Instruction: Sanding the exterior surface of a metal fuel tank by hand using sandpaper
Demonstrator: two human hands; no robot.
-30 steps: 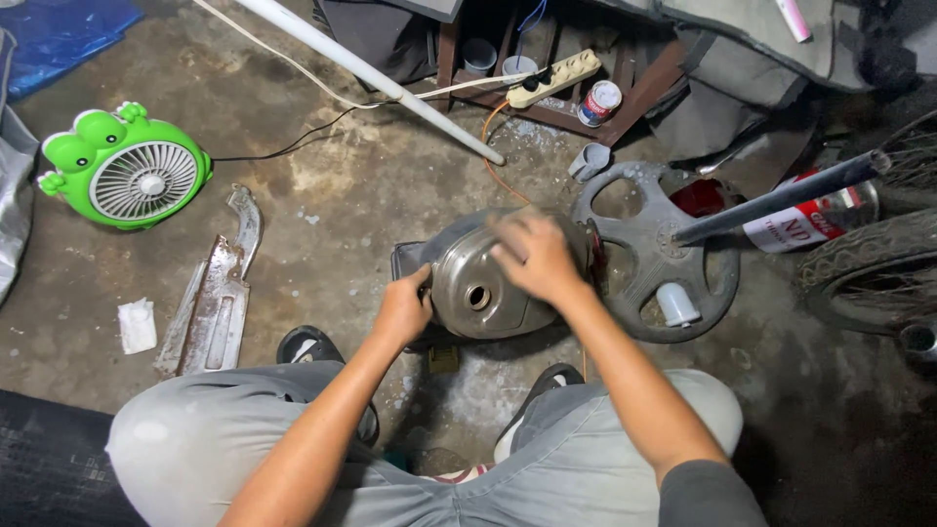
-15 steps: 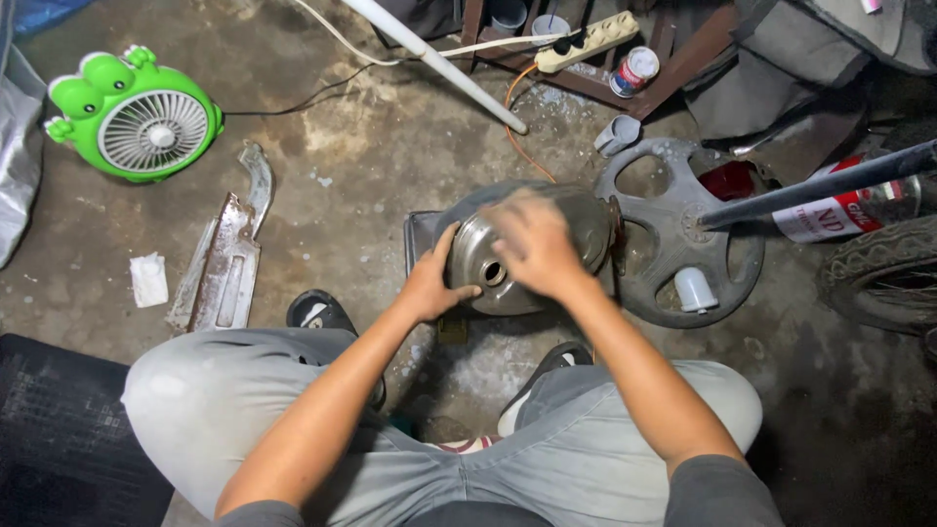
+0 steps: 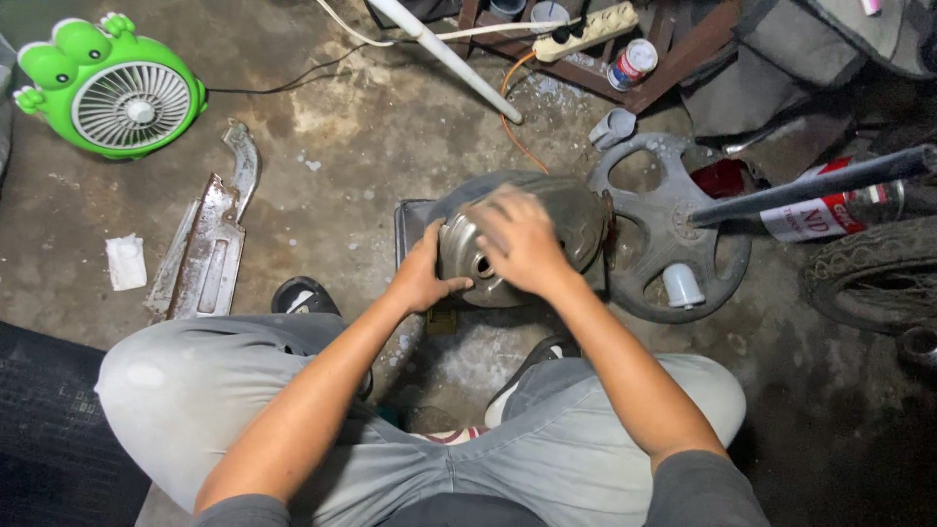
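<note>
A round grey metal drum (image 3: 547,224) with a hole in its near face sits on the concrete floor (image 3: 371,146) between the person's knees, resting over a dark flat tray (image 3: 410,229). The left hand (image 3: 425,278) cups the drum's left rim, fingers curled against the metal. The right hand (image 3: 517,239) lies across the top front, fingers pressed together and bent over it. Touching the drum on the right is a dark spoked wheel (image 3: 673,229), with a black bar (image 3: 810,185) lying over it. Farther left lie a rusty metal bracket (image 3: 205,244) and a green frog-shaped fan (image 3: 112,88).
</note>
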